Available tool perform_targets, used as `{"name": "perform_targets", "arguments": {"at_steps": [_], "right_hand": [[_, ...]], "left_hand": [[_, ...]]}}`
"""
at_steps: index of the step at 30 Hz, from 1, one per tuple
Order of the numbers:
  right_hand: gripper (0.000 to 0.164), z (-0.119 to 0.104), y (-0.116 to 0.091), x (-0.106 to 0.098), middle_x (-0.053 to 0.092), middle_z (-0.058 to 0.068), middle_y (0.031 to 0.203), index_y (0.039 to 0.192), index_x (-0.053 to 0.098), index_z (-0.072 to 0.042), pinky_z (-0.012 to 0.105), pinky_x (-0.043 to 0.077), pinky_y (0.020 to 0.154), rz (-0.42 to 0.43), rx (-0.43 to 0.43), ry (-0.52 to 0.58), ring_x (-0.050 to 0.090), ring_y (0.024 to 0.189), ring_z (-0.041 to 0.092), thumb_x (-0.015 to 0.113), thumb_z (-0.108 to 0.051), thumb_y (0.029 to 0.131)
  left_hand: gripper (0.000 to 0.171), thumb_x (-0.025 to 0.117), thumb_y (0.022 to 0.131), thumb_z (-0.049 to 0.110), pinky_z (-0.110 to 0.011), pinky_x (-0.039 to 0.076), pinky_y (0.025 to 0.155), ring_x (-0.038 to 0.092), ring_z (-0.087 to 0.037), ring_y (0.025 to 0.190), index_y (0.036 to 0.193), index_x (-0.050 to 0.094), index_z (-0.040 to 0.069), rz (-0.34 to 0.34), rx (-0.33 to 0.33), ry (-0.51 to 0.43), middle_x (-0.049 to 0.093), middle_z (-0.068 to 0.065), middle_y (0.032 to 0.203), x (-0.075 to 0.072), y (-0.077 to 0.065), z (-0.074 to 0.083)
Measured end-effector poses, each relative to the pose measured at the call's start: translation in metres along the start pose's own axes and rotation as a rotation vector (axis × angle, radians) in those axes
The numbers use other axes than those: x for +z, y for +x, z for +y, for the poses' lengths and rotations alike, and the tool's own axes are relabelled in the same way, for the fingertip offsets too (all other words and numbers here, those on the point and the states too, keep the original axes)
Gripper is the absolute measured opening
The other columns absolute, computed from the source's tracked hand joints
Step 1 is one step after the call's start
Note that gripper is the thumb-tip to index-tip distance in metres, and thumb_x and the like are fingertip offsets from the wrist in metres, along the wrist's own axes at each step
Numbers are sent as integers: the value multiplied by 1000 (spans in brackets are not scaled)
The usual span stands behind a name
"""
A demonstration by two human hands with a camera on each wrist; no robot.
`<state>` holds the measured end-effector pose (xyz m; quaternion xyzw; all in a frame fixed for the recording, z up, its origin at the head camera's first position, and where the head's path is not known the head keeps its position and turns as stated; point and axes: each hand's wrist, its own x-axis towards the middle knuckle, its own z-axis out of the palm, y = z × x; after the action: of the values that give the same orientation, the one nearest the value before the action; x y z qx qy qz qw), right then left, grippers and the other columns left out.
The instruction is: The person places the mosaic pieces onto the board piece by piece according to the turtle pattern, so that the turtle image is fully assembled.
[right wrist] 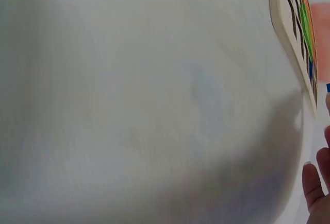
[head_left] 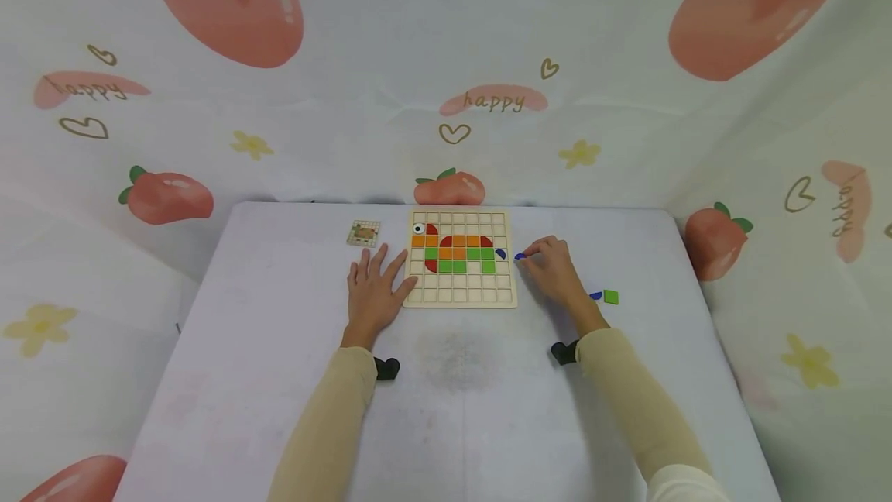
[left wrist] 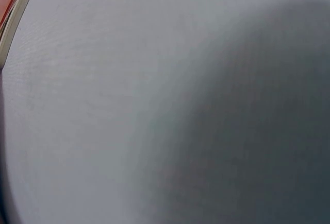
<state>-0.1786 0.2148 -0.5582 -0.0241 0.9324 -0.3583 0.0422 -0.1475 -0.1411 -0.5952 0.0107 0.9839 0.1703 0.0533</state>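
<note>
My right hand (head_left: 557, 273) pinches a small blue half-round tile (head_left: 519, 256) between thumb and fingertips, just off the right edge of a wooden grid board (head_left: 460, 304). My left hand (head_left: 372, 297) lies with spread fingers along the board's left side, its thumb at the edge. Orange, green and red tiles and a round eye tile (head_left: 418, 228) fill part of the grid. Another blue half-round tile (head_left: 501, 254) sits in a right-hand cell. In the right wrist view, the fingers (right wrist: 312, 185) and a sliver of blue show at the right edge.
Beyond the left hand lies a small picture card (head_left: 364, 233). Right of the right forearm are a green square tile (head_left: 611, 297) and a partly hidden blue half-round tile (head_left: 595, 296). The white-covered table (head_left: 460, 424) ends at a patterned cloth backdrop.
</note>
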Motion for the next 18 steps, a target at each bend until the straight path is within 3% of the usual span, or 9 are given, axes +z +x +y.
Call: {"name": "perform_targets", "arguments": {"at_steps": [8, 14, 18], "right_hand": [[16, -22, -7, 31, 58, 9, 119, 103, 68, -7, 40, 46, 96, -56, -68, 68, 45, 114, 27, 71, -21, 96], [14, -31, -14, 49, 60, 11, 112, 99, 71, -6, 37, 42, 89, -38, -173, 127, 46, 106, 27, 74, -17, 93], [14, -34, -17, 56, 61, 10, 111, 99, 72, -7, 34, 40, 85, -33, -209, 110, 45, 102, 26, 76, -18, 92]], "left_hand": [[70, 37, 98, 72, -62, 1, 128, -2, -37, 161, 160, 26, 42, -1, -2, 12, 13, -3, 174, 1, 2, 0], [70, 38, 98, 72, -62, 2, 128, -1, -37, 161, 160, 28, 42, 9, 6, 7, 14, -4, 173, 2, 2, 1], [70, 38, 98, 72, -62, 2, 128, -1, -37, 161, 160, 27, 42, 8, 2, 9, 14, -4, 173, 1, 1, 0]]}}
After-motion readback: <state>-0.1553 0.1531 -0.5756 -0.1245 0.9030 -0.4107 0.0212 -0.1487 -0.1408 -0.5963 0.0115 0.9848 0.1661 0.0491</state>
